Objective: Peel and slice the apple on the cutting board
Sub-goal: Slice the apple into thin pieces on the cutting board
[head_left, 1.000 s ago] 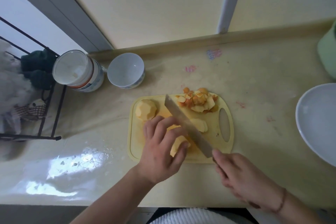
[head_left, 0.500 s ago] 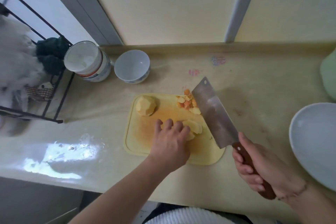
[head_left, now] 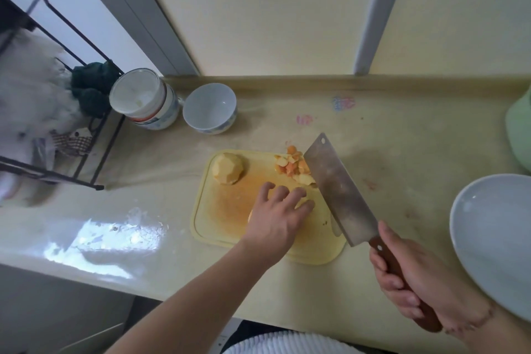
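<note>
A yellow cutting board lies on the counter. A peeled apple half sits at its far left corner. A heap of orange peel scraps lies at the far right. My left hand rests with fingers spread over pale apple pieces in the board's middle, which it mostly hides. My right hand grips the brown wooden handle of a cleaver. Its flat blade is lifted and tilted over the board's right edge.
A white bowl and a lidded white jar stand at the back left. A black wire rack is further left. A large white plate sits at the right, a pale green object behind it.
The cleaver came up off the apple piece and swung to the right of the board. My left hand flattened and spread over the cut pieces.
</note>
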Demonstrator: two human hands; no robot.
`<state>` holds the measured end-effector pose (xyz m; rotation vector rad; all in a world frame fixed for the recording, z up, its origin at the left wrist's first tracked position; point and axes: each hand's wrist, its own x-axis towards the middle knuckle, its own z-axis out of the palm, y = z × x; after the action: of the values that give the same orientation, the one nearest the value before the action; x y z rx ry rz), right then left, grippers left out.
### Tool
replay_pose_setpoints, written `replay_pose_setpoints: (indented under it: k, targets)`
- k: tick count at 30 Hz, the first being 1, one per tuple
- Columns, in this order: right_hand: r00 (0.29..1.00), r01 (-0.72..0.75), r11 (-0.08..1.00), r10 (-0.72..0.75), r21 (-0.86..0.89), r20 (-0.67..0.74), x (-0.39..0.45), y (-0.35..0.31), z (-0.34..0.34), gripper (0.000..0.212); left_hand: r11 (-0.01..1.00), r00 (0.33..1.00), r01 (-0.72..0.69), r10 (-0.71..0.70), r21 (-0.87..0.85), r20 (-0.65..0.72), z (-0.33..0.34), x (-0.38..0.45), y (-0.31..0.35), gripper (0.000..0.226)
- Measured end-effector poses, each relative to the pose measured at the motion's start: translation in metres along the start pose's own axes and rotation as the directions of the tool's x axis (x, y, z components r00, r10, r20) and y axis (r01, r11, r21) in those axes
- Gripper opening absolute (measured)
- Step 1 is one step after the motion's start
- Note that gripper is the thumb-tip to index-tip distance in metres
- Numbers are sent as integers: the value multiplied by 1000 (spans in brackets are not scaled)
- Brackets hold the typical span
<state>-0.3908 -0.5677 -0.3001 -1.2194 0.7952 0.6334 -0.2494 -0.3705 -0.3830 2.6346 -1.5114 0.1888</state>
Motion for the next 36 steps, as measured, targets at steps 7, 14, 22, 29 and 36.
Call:
replay_pose_setpoints:
  k: [7, 14, 22, 29, 36]
  targets:
    - [998, 53, 992, -56, -117, -25, -8, 3, 19, 58, 932, 944, 151, -235, -331, -231, -3, -31, -21, 16]
    - [947, 200, 801, -306, -565, -98, 26, 15, 82, 69, 925, 976, -25, -59, -379, -209, 10, -70, -51, 24]
    - [950, 147, 824, -272, -548, -154, 48, 21, 102, 65, 913, 970, -101, 2, -396, -243, 22, -69, -54, 26]
    - [939, 157, 810, -299, -565, -168, 27, 17, 107, 67, 914, 972, -153, 71, -377, -224, 22, -74, -65, 29]
    - [946, 77, 822, -240, -564, -219, 18, 10, 113, 65, 903, 974, -156, 75, -401, -212, 24, -73, -67, 27]
